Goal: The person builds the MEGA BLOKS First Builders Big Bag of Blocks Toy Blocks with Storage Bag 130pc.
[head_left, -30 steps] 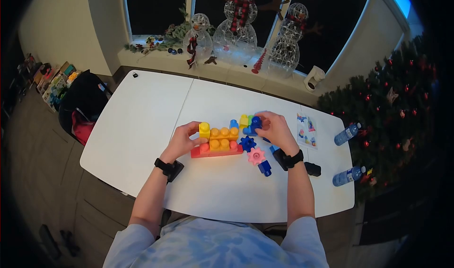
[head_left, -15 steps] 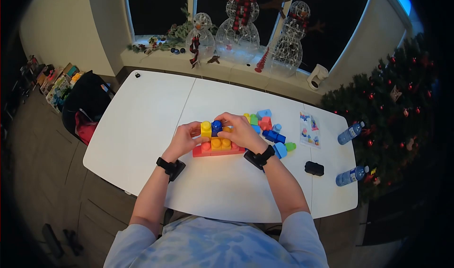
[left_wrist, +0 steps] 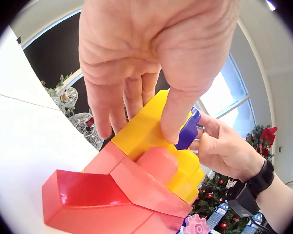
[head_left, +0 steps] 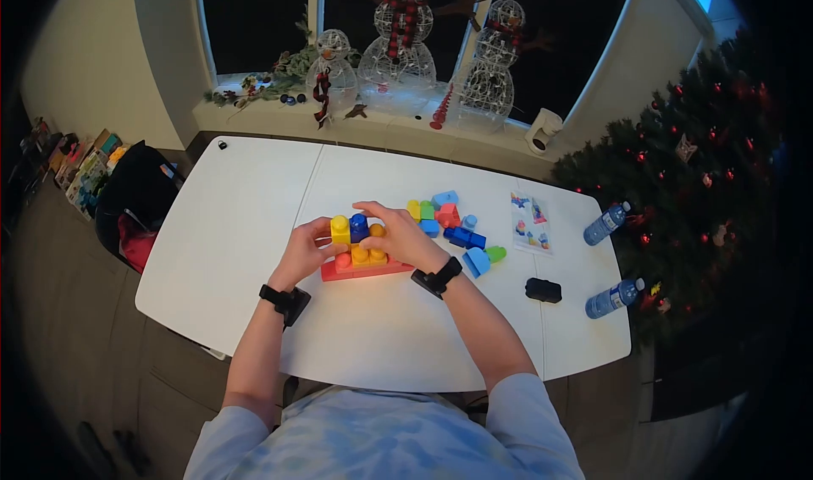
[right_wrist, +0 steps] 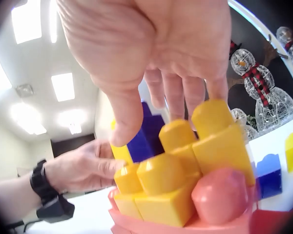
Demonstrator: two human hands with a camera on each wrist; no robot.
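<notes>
A stack of toy building blocks stands in front of me, with a long red base [head_left: 329, 272] and yellow studded blocks [head_left: 369, 256] above it. My left hand [head_left: 305, 249] holds the yellow block [head_left: 340, 230] at the stack's left end, thumb on the near side and fingers behind. Right beside that block is a dark blue block [head_left: 359, 228], pinched by my right hand [head_left: 401, 236]. In the right wrist view, the thumb lies against the dark blue block [right_wrist: 145, 139], while the fingers reach behind the yellow studs [right_wrist: 177, 134].
Loose blocks lie right of the stack, among them a red one [head_left: 448, 216], a dark blue one [head_left: 465, 238] and a light blue one [head_left: 477, 262]. Farther right are a picture sheet [head_left: 532, 224], a black case [head_left: 543, 290] and two water bottles [head_left: 607, 223]. A pink gear [left_wrist: 196, 224] sits near the base.
My right hand has moved left from the loose blocks to the stack, bringing the dark blue block beside the yellow one. The left hand has stayed at the stack's left end.
</notes>
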